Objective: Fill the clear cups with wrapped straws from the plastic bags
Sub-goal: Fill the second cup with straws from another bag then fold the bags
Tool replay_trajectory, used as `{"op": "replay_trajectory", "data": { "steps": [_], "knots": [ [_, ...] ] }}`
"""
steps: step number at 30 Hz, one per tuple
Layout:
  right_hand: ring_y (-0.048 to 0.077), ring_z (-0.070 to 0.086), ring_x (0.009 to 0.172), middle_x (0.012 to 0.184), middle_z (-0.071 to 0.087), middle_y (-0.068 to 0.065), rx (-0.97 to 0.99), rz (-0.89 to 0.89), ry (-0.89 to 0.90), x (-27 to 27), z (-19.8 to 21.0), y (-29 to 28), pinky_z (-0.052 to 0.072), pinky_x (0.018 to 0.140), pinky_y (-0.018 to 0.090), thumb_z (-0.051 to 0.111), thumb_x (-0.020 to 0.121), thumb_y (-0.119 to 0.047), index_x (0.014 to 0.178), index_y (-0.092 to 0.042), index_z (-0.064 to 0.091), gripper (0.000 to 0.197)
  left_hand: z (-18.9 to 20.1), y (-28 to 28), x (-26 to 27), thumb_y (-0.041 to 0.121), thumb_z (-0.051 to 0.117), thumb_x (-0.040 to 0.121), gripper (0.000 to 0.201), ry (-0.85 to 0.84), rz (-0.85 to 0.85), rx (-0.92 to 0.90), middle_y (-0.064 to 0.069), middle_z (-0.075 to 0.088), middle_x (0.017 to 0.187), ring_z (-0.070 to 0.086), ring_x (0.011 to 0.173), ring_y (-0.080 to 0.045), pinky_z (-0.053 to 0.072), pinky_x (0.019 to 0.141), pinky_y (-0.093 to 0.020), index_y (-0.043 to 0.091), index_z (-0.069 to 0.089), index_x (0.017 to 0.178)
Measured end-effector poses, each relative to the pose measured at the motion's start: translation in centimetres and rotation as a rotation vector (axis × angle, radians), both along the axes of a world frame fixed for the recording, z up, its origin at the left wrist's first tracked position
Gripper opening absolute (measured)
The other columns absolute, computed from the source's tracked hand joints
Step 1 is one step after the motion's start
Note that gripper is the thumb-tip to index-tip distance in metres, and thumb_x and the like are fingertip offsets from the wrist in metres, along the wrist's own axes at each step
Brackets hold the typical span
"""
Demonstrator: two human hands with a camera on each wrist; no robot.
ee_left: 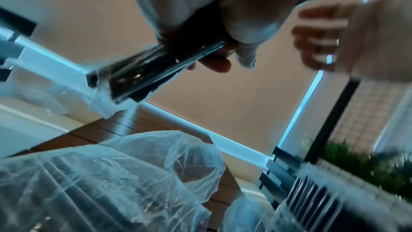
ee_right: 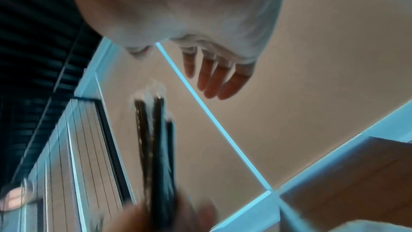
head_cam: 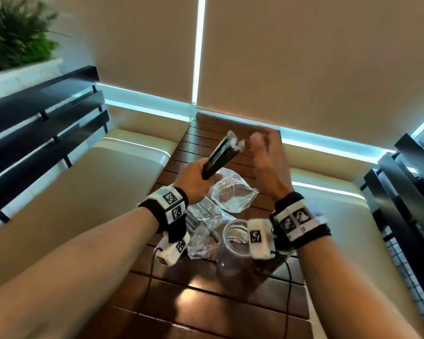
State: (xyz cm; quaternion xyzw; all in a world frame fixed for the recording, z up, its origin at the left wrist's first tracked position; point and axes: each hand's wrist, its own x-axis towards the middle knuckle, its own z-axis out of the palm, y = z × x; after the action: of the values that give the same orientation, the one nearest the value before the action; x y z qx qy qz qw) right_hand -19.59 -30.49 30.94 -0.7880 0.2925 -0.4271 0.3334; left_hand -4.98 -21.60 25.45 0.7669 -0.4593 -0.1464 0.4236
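My left hand (head_cam: 198, 177) grips the lower end of a bundle of black wrapped straws (head_cam: 222, 154), raised above the wooden table (head_cam: 206, 297) and tilted up to the right. The same bundle (ee_left: 153, 64) shows in the left wrist view, and its clear wrapper tips (ee_right: 153, 112) in the right wrist view. My right hand (head_cam: 267, 155) hovers just right of the bundle's top, fingers (ee_right: 214, 80) loosely spread and holding nothing. A clear cup (head_cam: 233, 243) stands on the table below my right wrist. Two plastic bags lie beyond it: one crumpled with straws (head_cam: 201, 226), one nearly flat (head_cam: 233, 194).
Cream bench cushions (head_cam: 83, 192) flank the narrow slatted table on both sides. Black slatted backrests (head_cam: 42, 128) rise at left and right. Beige blinds (head_cam: 304, 57) close off the far end. A potted plant (head_cam: 15, 33) sits at upper left. Cables trail from both wrist cameras.
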Motion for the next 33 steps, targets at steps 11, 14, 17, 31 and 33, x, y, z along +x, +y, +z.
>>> {"op": "replay_trajectory", "data": {
  "steps": [11,14,17,31,33],
  "knots": [
    [0.007,0.058,0.076,0.084,0.065,-0.006,-0.146,0.059,0.252,2.8,-1.0,1.1,0.046,0.068,0.030,0.030,0.098,-0.051,0.089,-0.020,0.065,0.048,-1.6,-0.8,-1.3,0.016,0.071,0.081,0.010,-0.199,-0.089,-0.034,-0.001,0.068,0.081,0.062,0.078,-0.023,0.049,0.070,-0.032,0.013,0.063,0.087],
    [-0.001,0.056,0.071,0.080,0.062,-0.013,-0.200,-0.011,0.273,2.3,-1.0,0.9,0.044,0.063,0.023,0.038,0.092,-0.063,0.090,-0.026,0.062,0.045,-1.1,-1.2,-1.5,0.009,0.066,0.083,0.017,-0.172,-0.068,-0.029,0.003,0.062,0.069,0.057,0.063,-0.014,0.047,0.061,-0.020,0.019,0.058,0.073],
    [0.000,0.059,0.070,0.078,0.062,-0.015,-0.196,-0.068,0.141,2.4,-1.0,1.1,0.048,0.065,0.019,0.062,0.087,-0.054,0.093,-0.023,0.062,0.031,0.0,-1.9,-2.9,-0.002,0.055,0.084,0.042,-0.119,-0.071,-0.070,0.015,0.048,0.056,0.046,0.050,-0.003,0.037,0.048,-0.011,0.031,0.043,0.060],
    [0.010,0.060,0.058,0.059,0.062,-0.006,-0.069,-0.246,0.064,-0.8,-3.2,-0.6,0.040,0.054,0.010,0.065,0.090,-0.033,0.069,-0.013,0.063,0.029,-3.0,-1.7,-3.6,0.039,0.087,0.063,0.077,-0.229,-0.387,0.284,-0.002,0.054,0.119,0.054,0.106,-0.020,0.049,0.090,-0.037,0.018,0.044,0.124],
    [0.010,0.059,0.057,0.059,0.063,-0.005,-0.060,-0.311,0.104,-1.9,-3.9,-0.9,0.037,0.053,0.010,0.064,0.089,-0.035,0.068,-0.011,0.062,0.032,-5.6,-0.3,-3.4,0.038,0.083,0.069,0.078,-0.328,-0.445,0.414,-0.004,0.045,0.131,0.053,0.113,-0.023,0.048,0.096,-0.041,0.023,0.042,0.133]
  ]
}}
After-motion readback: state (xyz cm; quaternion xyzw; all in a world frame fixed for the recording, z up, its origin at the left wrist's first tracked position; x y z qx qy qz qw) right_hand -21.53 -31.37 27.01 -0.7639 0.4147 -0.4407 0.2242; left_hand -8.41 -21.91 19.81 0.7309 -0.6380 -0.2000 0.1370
